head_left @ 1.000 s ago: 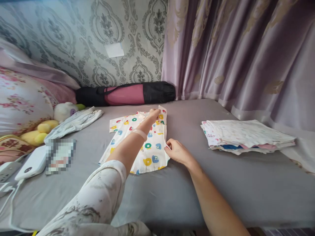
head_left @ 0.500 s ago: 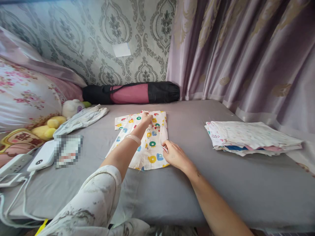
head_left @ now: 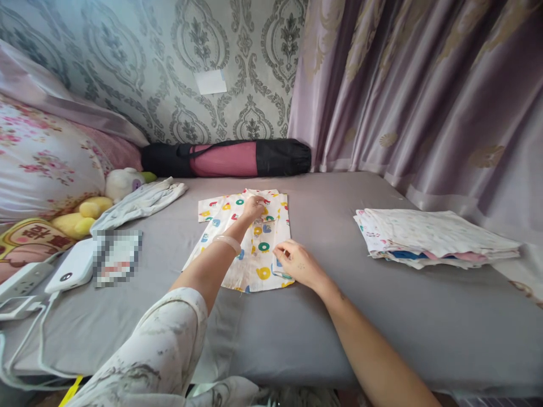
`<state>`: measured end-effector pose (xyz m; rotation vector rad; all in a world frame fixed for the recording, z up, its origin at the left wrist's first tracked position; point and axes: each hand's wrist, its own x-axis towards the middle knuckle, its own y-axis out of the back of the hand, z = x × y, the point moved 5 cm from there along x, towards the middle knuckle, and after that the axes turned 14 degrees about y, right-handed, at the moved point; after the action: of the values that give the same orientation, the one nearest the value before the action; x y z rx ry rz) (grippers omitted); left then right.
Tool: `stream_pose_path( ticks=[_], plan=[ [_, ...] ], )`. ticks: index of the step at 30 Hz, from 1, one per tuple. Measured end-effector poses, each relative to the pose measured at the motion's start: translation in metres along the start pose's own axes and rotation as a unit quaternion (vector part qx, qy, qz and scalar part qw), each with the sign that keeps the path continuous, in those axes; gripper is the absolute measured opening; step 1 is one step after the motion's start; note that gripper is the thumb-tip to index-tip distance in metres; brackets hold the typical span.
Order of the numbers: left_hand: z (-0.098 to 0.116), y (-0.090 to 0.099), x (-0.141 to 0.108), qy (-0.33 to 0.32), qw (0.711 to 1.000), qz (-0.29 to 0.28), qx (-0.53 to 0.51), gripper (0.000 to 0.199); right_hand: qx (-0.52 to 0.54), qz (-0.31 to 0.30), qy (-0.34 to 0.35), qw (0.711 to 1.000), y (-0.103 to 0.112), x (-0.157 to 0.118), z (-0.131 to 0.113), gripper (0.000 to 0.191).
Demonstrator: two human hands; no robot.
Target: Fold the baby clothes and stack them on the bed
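Observation:
A small short-sleeved shirt (head_left: 229,265), white with colourful printed figures, lies spread on the grey bed sheet. Its left sleeve sticks out, while the right side is folded inward along a straight edge. Near the collar, my left hand (head_left: 253,208) is closed on the cloth, its fingertips partly hidden behind the hand. Lower down, my right hand (head_left: 302,264) pinches the folded right side between thumb and fingers, just above the hem.
A stack of folded clothes (head_left: 436,237) lies at the right. On the left are a crumpled pale garment (head_left: 139,203), plush toys (head_left: 80,217), a white power bank (head_left: 72,268), a power strip (head_left: 25,282) and cables. A black-and-pink rolled bag (head_left: 224,159) lies along the wall.
My right hand has shifted slightly left and brought the shirt's lower right edge inward, so a folded strip now shows there. My left hand stays near the collar, slightly lower.

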<state>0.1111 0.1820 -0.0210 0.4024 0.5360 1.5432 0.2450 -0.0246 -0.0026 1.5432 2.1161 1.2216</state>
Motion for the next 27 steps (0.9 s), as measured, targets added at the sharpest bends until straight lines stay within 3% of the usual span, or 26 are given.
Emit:
stream_pose_path(
  ticks=[2, 6, 10, 15, 19, 23, 27],
  plan=[
    [0.006, 0.002, -0.004, -0.026, 0.998, 0.017, 0.048, 0.051, -0.084, 0.018, 0.004, 0.996, 0.002, 0.0, 0.004, 0.039],
    [0.014, 0.007, -0.02, -0.068, 0.977, 0.052, 0.197, 0.06, -0.152, -0.065, -0.017, 0.986, -0.014, -0.004, 0.014, 0.059],
    [0.014, 0.006, -0.057, -0.143, 0.965, -0.019, 0.22, 0.054, -0.141, -0.109, -0.026, 0.984, -0.017, -0.004, 0.016, 0.06],
    [0.002, -0.001, -0.124, -0.257, 0.937, -0.108, 0.209, 0.05, -0.141, -0.063, -0.032, 0.988, 0.012, 0.029, 0.026, 0.044],
    [-0.01, -0.009, -0.163, -0.232, 0.93, -0.168, 0.23, 0.056, -0.164, -0.046, -0.042, 0.984, 0.016, 0.073, 0.043, 0.047],
    [-0.011, -0.013, -0.176, -0.183, 0.933, -0.182, 0.25, 0.074, -0.169, -0.107, -0.048, 0.979, -0.011, 0.113, 0.058, 0.056],
    [-0.012, -0.014, -0.181, -0.183, 0.93, -0.19, 0.255, 0.082, -0.19, -0.127, -0.081, 0.97, -0.029, 0.143, 0.079, 0.064]
  ],
)
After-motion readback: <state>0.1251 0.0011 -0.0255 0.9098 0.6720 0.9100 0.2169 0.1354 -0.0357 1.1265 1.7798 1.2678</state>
